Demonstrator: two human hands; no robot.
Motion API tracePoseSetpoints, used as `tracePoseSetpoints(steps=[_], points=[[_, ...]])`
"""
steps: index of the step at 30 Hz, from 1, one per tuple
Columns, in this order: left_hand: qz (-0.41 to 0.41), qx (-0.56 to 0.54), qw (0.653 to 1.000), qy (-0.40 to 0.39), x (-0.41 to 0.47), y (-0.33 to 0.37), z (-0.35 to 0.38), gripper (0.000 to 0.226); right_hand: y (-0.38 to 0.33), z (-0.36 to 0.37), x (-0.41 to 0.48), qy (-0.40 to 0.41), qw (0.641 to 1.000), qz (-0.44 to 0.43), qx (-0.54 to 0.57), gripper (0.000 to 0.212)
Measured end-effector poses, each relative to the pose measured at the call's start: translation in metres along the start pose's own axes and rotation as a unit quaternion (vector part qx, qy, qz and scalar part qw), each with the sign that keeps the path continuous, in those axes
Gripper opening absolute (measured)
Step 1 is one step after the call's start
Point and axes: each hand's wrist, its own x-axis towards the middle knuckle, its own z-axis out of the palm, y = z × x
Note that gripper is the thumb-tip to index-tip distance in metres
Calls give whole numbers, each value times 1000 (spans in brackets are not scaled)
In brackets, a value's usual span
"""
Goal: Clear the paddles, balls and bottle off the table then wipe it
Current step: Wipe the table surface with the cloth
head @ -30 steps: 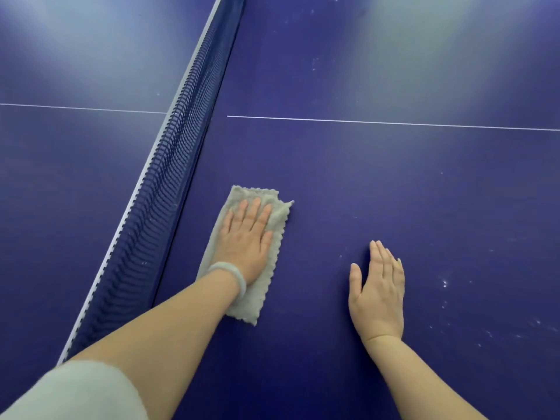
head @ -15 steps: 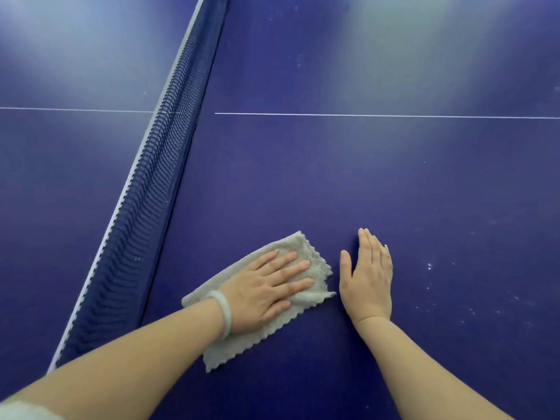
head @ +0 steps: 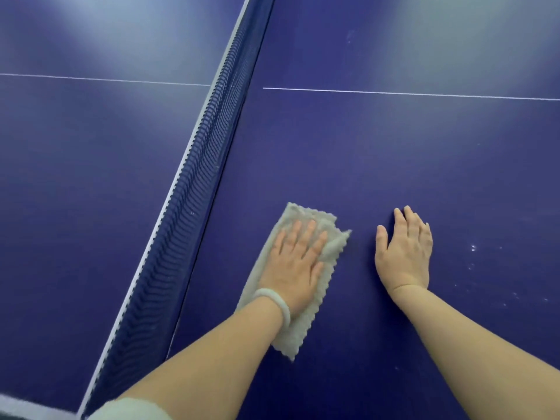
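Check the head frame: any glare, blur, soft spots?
Head view: broad pale glare on the table at top left and top right; left hand fingers blurred on the cloth; right hand and net sharp.

Left hand [head: 292, 265] flat on cloth [head: 303, 316]; right hand [head: 404, 256] flat on table [head: 394, 162].

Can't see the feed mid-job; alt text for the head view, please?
The left hand presses a pale grey scalloped-edge cloth flat on the dark blue table-tennis table, just right of the blue net. The right hand rests flat beside it; white specks lie further right.
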Motion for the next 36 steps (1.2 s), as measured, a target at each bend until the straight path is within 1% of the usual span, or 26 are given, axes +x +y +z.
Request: tracePoseSetpoints(steps=[1,3,5,6,7,8,9,11,12,13,14,15,16,17,18,20,21,22,24,26,27,29,31,32,34,36], points=[[69,6,998,-4,-18,6,3,59,1,0,0,0,1000,-3,-1,59],[175,13,984,-13,-54,1,9,59,2,0,0,0,1000,-8,-2,58],[237,34,971,-17,-86,-20,11,61,3,2,1,4,1000,-8,-1,58],[243,46,969,-16,-95,-33,10,61,2,3,1,7,1000,-9,-1,59],[225,57,972,-16,-98,-47,9,62,2,5,1,9,1000,-10,-3,59],[185,69,980,-15,-94,-60,5,61,1,5,1,13,1000,-8,-5,59],[123,75,990,-8,-85,-71,3,61,1,6,2,17,1000,-7,-7,59],[-48,47,998,12,-60,-86,-2,58,1,7,2,22,1000,-6,-12,58],[-131,19,991,17,-47,-87,-3,57,2,8,3,24,1000,-9,-14,58],[-194,-8,981,19,-35,-84,-3,58,2,9,4,26,999,-10,-16,59],[-235,-26,971,21,-26,-76,-2,58,2,9,4,27,999,-9,-17,59],[-256,-37,966,22,-20,-65,-1,58,3,10,4,26,1000,-6,-16,59],[-253,-43,966,23,-18,-52,1,59,3,10,3,24,1000,-4,-14,59],[-223,-43,974,22,-20,-37,3,59,3,10,3,21,1000,-4,-13,60],[-169,-39,985,19,-27,-21,6,59,3,9,4,17,1000,-6,-14,60],[-33,-25,999,3,-50,5,11,60,2,5,4,-1,1000,-11,-14,60],[25,-17,1000,-3,-64,10,14,60,1,2,3,-16,1000,-14,-15,61],[65,-8,998,-3,-77,9,17,60,0,-1,2,-32,999,-18,-22,61],[96,9,995,10,-99,-5,20,59,-4,-6,-8,-51,996,-43,-59,62],[89,24,996,18,-113,-27,20,59,-13,-6,-28,-51,990,-97,-92,63],[69,32,997,18,-117,-40,20,60,-18,-2,-40,-54,986,-121,-98,64],[-6,38,999,23,-124,-68,19,60,-28,8,-62,-61,981,-146,-110,64],[-98,22,994,33,-127,-92,17,59,-31,16,-70,-52,980,-142,-128,65],[-131,15,991,33,-125,-101,16,59,-31,18,-70,-49,981,-134,-132,67],[-163,6,986,27,-120,-107,14,60,-30,19,-69,-51,980,-132,-136,69],[-176,-1,984,24,-122,-103,14,60,-30,20,-70,-44,981,-136,-131,69]])
